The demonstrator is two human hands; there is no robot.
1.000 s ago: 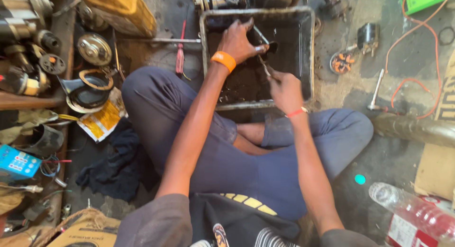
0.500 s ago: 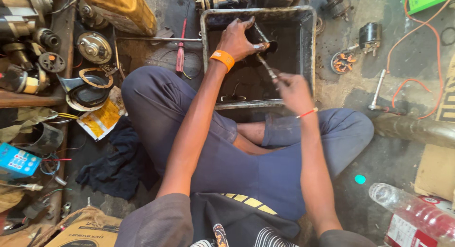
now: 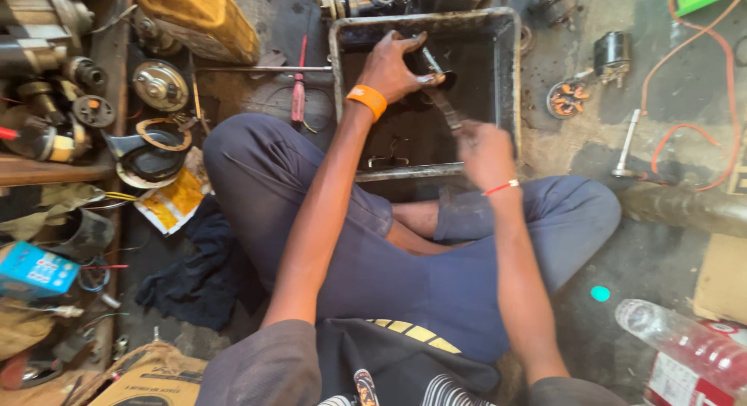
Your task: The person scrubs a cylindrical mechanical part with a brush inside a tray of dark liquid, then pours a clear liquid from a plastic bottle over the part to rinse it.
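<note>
Right, big picture first: the person sits cross-legged on the floor [image 3: 622, 141], knees up against a dark metal tray [image 3: 506, 71] smeared with oily grime. Over the tray, the left hand [image 3: 393, 67] has its fingers wrapped round a small metal part [image 3: 433, 73], holding it above the tray bottom. The right hand [image 3: 484, 151] comes in blurred, fingers closed on a slim brush-like tool [image 3: 445, 110] whose tip meets the part. Exactly what the tool is, I cannot tell.

Now the risks, as I judge them. That part looks greasy, so a hard stroke from the tool could twist it out of the fingers and drop it into the murk, where it would be awkward to find. The tool angles toward the left thumb, so a slip could jab it. A splash could reach the trousers. Further out, a red screwdriver [image 3: 298, 94] lies just left of the tray, and an orange cable [image 3: 685, 133] loops nearby, easy to snag.
</note>
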